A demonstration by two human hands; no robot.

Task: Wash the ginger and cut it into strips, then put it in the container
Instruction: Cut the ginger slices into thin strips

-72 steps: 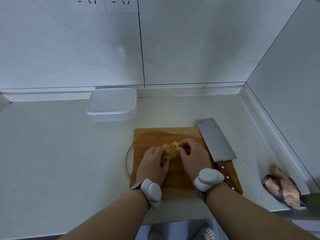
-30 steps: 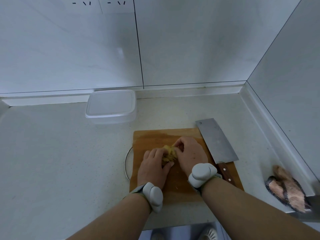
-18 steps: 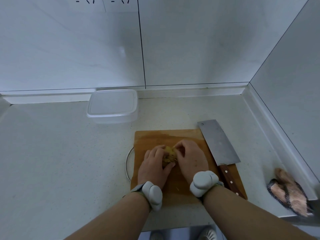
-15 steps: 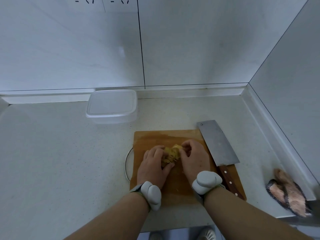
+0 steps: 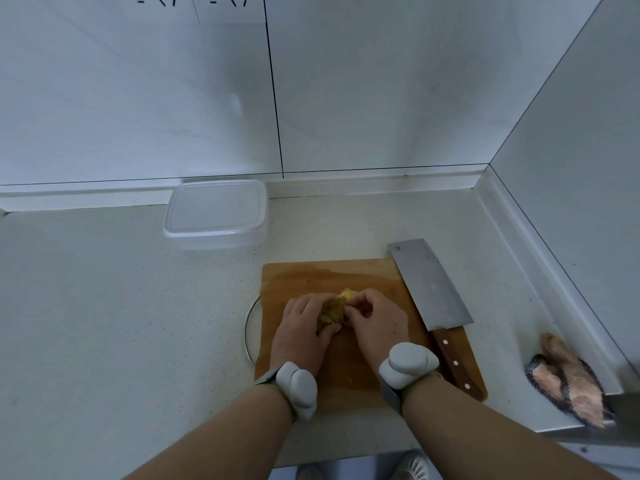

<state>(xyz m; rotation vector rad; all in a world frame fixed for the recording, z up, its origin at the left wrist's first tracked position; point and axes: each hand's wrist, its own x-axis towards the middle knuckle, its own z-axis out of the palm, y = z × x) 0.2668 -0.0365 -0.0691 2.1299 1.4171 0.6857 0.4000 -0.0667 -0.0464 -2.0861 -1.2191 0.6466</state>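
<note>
Head view, change: across the last couple of seconds we have kept both hands pressed round the ginger strips [image 5: 334, 308], squeezing and reshaping the heap; the pile sits tighter now and our wrists have barely shifted.
Left hand: our left hand [image 5: 304, 327] cups the near-left side of the pile, fingers curled round it, thumb tucked under its near edge.
Right hand: our right hand [image 5: 375, 318] closes on the far-right side, fingertips pinching into the strips.
Ginger: cut and heaped on the middle of the cutting board [image 5: 346, 275], not yet lifted.
Meaning: we judge the cutting finished and the gathering nearly done; what remains is carrying the heap over.
Container: the clear container [image 5: 216, 213] stands far and to the left, well apart from the board, against the wall; whether a lid covers it we cannot tell.
Knife: the cleaver [image 5: 429, 285] lies along the board's right edge, just beside our right hand.
Other things: a wire ring [image 5: 247, 327] peeks out at the board's left edge; a scrubber [image 5: 568, 382] lies near right.
In the way: nothing between pile and container, though loose strips may drop.
</note>
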